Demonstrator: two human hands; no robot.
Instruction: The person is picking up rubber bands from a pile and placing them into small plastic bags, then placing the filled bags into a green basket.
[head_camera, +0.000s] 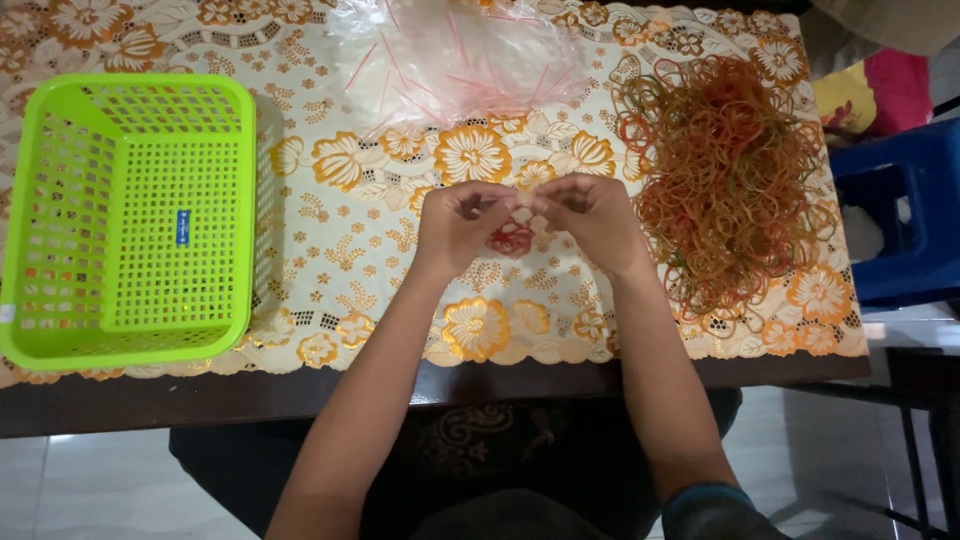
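Left hand (462, 222) and right hand (590, 218) pinched together at centre, gripping a small red bundle of rubber bands (512, 238) just above the surface (330, 260). Big loose pile (730, 170) waiting at three o'clock, plastic bags (460, 55) at twelve. Green basket (125, 215) at nine o'clock showing nothing inside — looks early going.

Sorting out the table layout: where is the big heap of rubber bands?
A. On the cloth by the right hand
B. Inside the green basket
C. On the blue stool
A: the rubber bands lie on the tablecloth beside the right hand; the green basket holds none.
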